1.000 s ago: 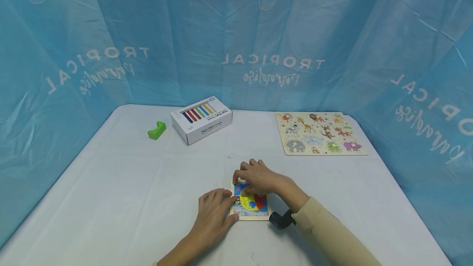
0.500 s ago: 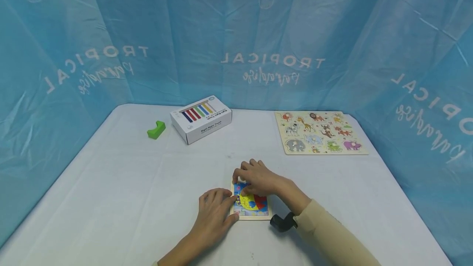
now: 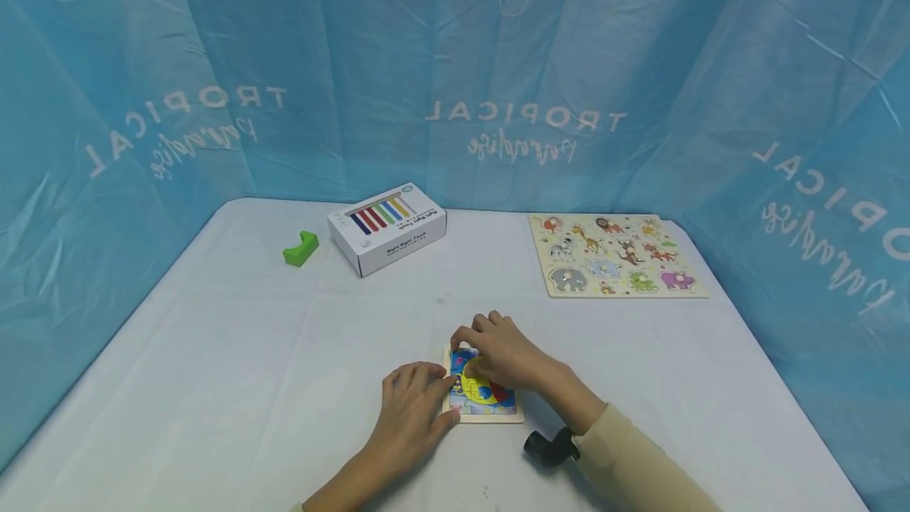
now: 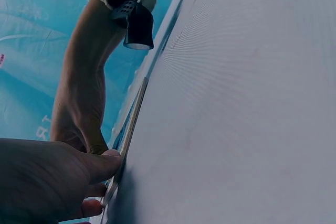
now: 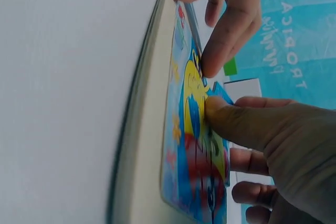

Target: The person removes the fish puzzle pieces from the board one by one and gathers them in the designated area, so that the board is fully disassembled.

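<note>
A small jigsaw puzzle (image 3: 490, 409) in a pale wooden frame lies on the white table, printed with a yellow and red picture on blue. My left hand (image 3: 408, 417) rests at its left side, thumb on the near corner of the frame and index finger over the edge, both extended. My right hand (image 3: 505, 354) bends over the far part of the puzzle. In the right wrist view its thumb and index finger pinch a blue-edged puzzle piece (image 5: 221, 94) that stands up from the picture. The right palm hides part of the picture in the head view.
Behind the puzzle stands a white box (image 3: 398, 239) with coloured bars printed on it. A green block (image 3: 302, 249) lies left of the box. An animal peg puzzle board (image 3: 614, 257) lies at the far right. A blue curtain (image 3: 455, 62) surrounds the table's back and sides.
My right hand and wrist have shifted slightly right and toward me, with the fingers staying at the puzzle. The left hand and the puzzle frame keep their places.
</note>
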